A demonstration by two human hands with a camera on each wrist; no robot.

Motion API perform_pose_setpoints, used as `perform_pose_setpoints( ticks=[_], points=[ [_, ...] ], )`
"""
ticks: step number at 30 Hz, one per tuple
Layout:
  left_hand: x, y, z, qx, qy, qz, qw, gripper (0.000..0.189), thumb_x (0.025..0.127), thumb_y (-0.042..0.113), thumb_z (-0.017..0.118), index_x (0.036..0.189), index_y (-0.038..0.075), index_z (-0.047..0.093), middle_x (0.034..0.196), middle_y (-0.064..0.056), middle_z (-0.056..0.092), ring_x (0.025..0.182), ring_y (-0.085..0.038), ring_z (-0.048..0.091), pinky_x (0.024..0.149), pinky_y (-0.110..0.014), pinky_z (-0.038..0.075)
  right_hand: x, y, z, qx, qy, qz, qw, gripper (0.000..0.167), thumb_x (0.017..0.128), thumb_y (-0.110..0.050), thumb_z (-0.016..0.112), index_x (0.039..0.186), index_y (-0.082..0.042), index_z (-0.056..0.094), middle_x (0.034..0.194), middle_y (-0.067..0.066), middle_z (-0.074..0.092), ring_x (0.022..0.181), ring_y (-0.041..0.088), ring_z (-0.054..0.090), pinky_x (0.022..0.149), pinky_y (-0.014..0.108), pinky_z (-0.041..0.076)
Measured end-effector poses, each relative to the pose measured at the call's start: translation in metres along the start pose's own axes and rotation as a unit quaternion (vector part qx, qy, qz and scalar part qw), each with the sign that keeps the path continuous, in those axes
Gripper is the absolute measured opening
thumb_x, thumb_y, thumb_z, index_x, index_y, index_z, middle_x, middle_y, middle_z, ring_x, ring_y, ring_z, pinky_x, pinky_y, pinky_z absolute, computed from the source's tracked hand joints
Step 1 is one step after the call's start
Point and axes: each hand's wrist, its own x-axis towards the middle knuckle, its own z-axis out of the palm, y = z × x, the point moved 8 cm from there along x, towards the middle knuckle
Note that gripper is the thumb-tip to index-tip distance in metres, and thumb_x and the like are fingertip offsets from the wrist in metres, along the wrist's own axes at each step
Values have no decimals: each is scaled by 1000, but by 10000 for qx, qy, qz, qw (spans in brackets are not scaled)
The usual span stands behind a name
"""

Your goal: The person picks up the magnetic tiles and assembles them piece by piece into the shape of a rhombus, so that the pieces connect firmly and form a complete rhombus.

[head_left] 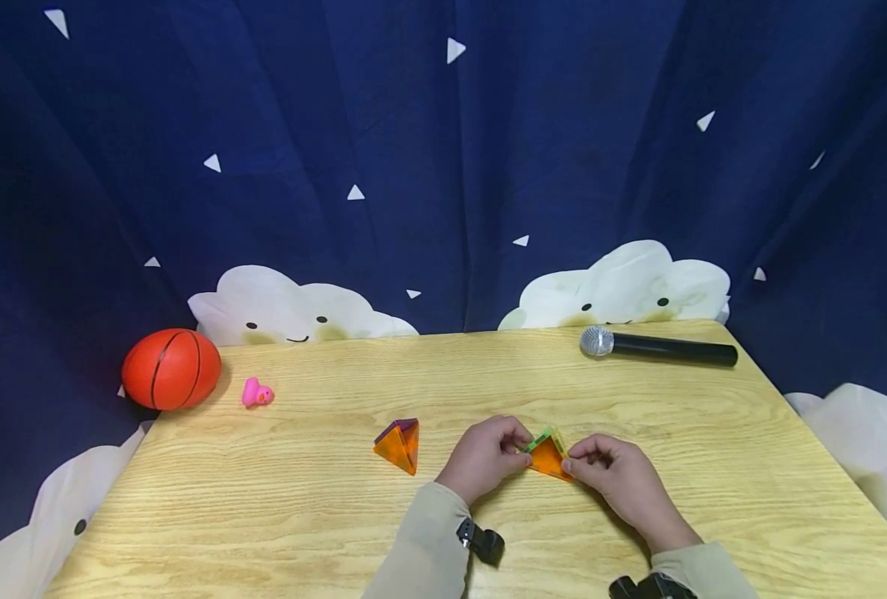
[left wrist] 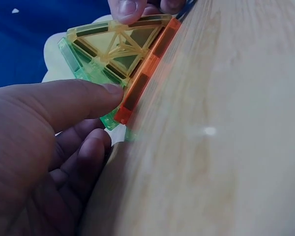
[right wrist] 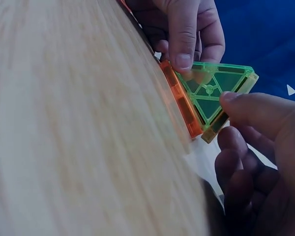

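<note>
Between the hands stand translucent triangular magnetic tiles: an orange tile [head_left: 547, 460] lies flat on the table, while a green tile [right wrist: 206, 91] and a yellow tile [left wrist: 122, 46] lean up from its edges and meet at a corner. My left hand [head_left: 487, 457] pinches the green tile near its lower corner, thumb on the inner side. From the other side, my right hand [head_left: 621, 481] pinches the yellow tile between thumb and fingers. Left of the hands sits a small pyramid of orange and purple tiles [head_left: 398, 448], touched by neither hand.
On the wooden table [head_left: 301, 516], a pink rubber duck [head_left: 256, 393] and an orange-red toy basketball [head_left: 171, 369] lie at the far left. A black microphone [head_left: 661, 348] lies along the back right edge. Behind hangs a dark blue curtain [head_left: 413, 125] with white clouds.
</note>
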Motion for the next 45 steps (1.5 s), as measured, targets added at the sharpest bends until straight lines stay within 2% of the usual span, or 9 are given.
perform_pose_setpoints(
  ticks=[6, 10, 13, 17, 20, 25, 30, 39, 45],
  points=[
    [0, -1, -4, 9, 390, -73, 9992, 23, 87, 7, 77, 106, 15, 67, 91, 8, 59, 78, -4, 51, 71, -20, 46, 0, -2, 0, 8, -83, -54, 10000, 19, 86, -19, 81, 97, -8, 71, 85, 2, 67, 71, 14, 57, 63, 25, 48],
    [0, -3, -7, 46, 726, -208, 9971, 18, 87, 7, 78, 97, 14, 64, 85, 6, 55, 73, -4, 47, 67, -21, 43, 0, -2, 1, -4, -137, -79, 9999, 19, 86, -19, 80, 99, -8, 71, 86, 2, 68, 72, 14, 58, 64, 25, 49],
    [0, -3, -8, 118, 830, -264, 9961, 17, 87, 9, 78, 89, 16, 63, 80, 9, 54, 69, -2, 46, 65, -20, 42, 0, -2, 0, -8, -91, -73, 9999, 25, 86, -21, 80, 105, -7, 70, 86, 3, 63, 71, 14, 54, 62, 25, 46],
    [0, -2, -10, 146, 821, -259, 9962, 17, 87, 8, 77, 85, 18, 64, 76, 13, 54, 67, -1, 46, 63, -20, 42, 0, -3, -2, 33, 12, -286, 9996, 41, 85, -20, 81, 120, -7, 66, 107, 9, 61, 75, 13, 55, 65, 25, 46],
    [-1, 0, -10, 165, 778, -143, 9967, 16, 87, 6, 76, 85, 18, 65, 76, 13, 55, 67, -1, 47, 64, -20, 43, 0, -5, -1, 119, -92, -523, 9985, 53, 85, -18, 82, 132, -7, 60, 127, 13, 57, 79, 13, 61, 69, 25, 49],
    [-1, 2, -9, 310, 684, 59, 9972, 14, 88, 3, 74, 89, 16, 68, 78, 11, 58, 70, 0, 49, 66, -18, 45, 0, -6, 4, 76, -399, -588, 9974, 63, 82, -19, 83, 138, -10, 57, 122, 11, 59, 77, 14, 60, 68, 26, 48],
    [-3, 0, -5, 215, 407, -67, 9989, 16, 88, 7, 77, 97, 18, 71, 87, 11, 62, 73, -1, 51, 68, -19, 46, -1, -5, 8, -98, -542, -465, 9974, 59, 82, -24, 84, 134, -11, 61, 109, 6, 64, 73, 16, 56, 62, 27, 45],
    [-5, -3, 0, 131, 81, -213, 9997, 21, 88, 19, 79, 108, 23, 73, 92, 11, 64, 78, -4, 52, 69, -22, 45, 0, 0, 6, -395, -451, -126, 9981, 51, 82, -27, 84, 127, -13, 65, 79, 2, 59, 68, 17, 52, 58, 28, 42],
    [-10, 2, -1, -199, -12, -94, 9998, 18, 93, 22, 73, 111, 22, 72, 99, 12, 67, 87, -3, 58, 78, -24, 49, 1, 2, 2, -431, -424, -156, 9980, 49, 83, -25, 84, 126, -12, 66, 76, 2, 59, 66, 17, 51, 57, 28, 41]
  ],
)
